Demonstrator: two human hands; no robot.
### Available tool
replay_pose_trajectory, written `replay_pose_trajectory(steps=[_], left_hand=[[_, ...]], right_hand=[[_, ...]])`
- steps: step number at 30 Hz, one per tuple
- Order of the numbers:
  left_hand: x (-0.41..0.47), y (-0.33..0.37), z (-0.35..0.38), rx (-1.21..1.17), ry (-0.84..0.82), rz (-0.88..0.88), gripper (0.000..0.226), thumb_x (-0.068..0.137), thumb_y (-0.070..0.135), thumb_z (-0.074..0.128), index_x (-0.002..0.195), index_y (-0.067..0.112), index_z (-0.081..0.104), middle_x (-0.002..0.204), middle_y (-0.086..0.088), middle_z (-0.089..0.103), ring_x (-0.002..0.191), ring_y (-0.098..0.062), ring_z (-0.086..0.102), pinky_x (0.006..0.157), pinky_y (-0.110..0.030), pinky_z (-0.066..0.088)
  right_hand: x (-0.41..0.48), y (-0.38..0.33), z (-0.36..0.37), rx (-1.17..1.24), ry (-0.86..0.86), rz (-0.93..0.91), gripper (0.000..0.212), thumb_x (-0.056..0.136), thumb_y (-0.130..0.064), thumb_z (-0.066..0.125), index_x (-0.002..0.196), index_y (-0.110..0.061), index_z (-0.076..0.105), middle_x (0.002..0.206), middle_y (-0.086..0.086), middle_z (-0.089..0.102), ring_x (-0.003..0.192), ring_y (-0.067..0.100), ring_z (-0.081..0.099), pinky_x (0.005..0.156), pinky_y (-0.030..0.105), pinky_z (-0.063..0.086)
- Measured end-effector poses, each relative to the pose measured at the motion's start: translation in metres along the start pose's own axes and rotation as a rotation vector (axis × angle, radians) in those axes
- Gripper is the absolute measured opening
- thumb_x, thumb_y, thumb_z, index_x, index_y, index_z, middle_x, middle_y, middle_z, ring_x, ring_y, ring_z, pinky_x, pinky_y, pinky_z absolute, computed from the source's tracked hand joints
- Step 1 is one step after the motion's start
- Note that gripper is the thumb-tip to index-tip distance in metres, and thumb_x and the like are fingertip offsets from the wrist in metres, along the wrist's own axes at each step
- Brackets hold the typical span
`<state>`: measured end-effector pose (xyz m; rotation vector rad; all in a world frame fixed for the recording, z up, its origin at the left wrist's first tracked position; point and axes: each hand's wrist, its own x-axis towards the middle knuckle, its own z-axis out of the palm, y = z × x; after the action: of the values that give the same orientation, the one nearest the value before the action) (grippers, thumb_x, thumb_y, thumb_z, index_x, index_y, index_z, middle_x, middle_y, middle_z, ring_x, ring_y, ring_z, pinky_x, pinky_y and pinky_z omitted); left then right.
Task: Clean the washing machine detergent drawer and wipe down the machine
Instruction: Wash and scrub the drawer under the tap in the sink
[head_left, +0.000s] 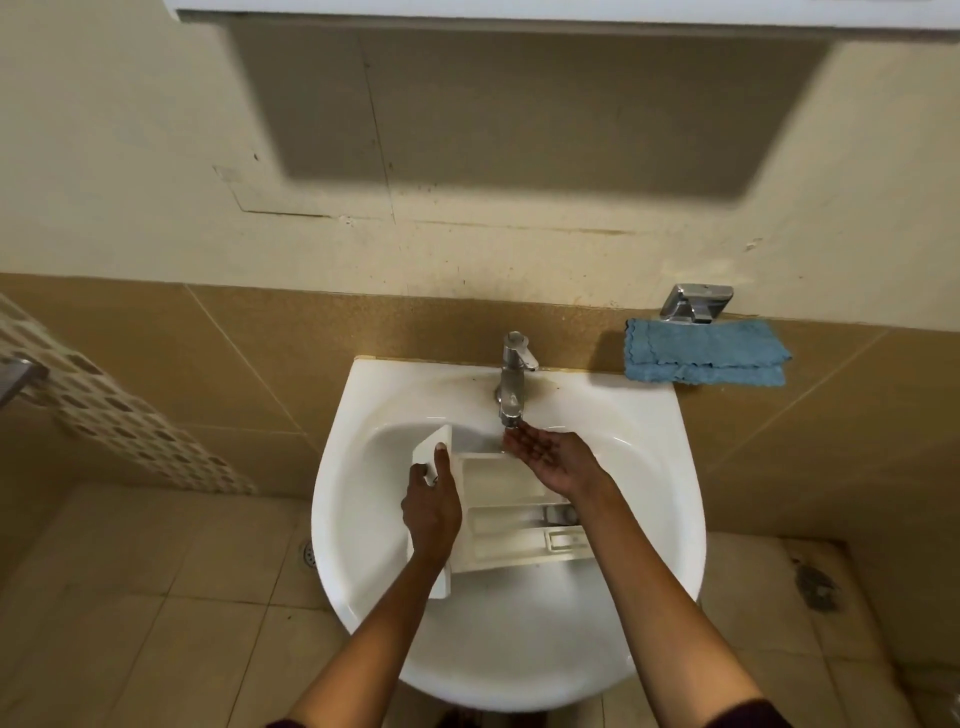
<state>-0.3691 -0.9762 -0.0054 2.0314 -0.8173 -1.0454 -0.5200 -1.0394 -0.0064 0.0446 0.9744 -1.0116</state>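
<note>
Forearms (670, 618) enter from the lower frame. Sink (519, 654), white, centre frame, holds the drawer (511, 493), which lies across its basin. Blue cloth (706, 353) lies folded at the sink's upper right. Left hand (431, 501) grips the drawer's front panel, thumb on its face. Right hand (550, 460) is spread wide, palm up, fingers straight, beneath the tap (511, 379) spout, over the drawer's far end.

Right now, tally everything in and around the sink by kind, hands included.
2 hands: left hand, right hand
1 detergent drawer
1 tap
1 sink
1 blue cloth
1 chrome wall fitting
Total: 7
</note>
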Motion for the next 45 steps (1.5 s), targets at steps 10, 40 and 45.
replay_pose_trajectory(steps=[10,40,45], left_hand=[[-0.005,0.004,-0.006,0.006,-0.009,0.088,0.06,0.093,0.052,0.038,0.134,0.009,0.043,0.13,-0.016,0.055,0.116,-0.031,0.054,0.1,-0.038,0.039],[0.002,0.008,-0.005,-0.029,-0.036,0.076,0.059,0.093,0.05,0.041,0.133,0.007,0.045,0.131,-0.015,0.055,0.119,-0.032,0.052,0.104,-0.041,0.037],[0.008,0.006,-0.003,-0.008,-0.045,0.073,0.059,0.092,0.053,0.038,0.128,0.007,0.049,0.128,-0.014,0.057,0.117,-0.033,0.052,0.103,-0.041,0.038]], right_hand=[[0.003,-0.005,0.016,-0.013,0.035,0.07,0.027,0.095,0.005,0.026,0.092,0.014,0.052,0.092,0.026,0.056,0.105,0.038,0.05,0.088,0.041,0.047],[-0.033,0.027,-0.029,-1.785,0.22,-0.028,0.028,0.089,-0.012,0.046,0.061,-0.011,0.041,0.069,0.008,0.046,0.072,0.025,0.049,0.051,0.022,0.032],[-0.028,0.02,-0.006,-1.416,0.299,-0.388,0.024,0.09,-0.005,0.043,0.088,-0.005,0.067,0.082,0.011,0.064,0.08,0.026,0.062,0.07,0.026,0.049]])
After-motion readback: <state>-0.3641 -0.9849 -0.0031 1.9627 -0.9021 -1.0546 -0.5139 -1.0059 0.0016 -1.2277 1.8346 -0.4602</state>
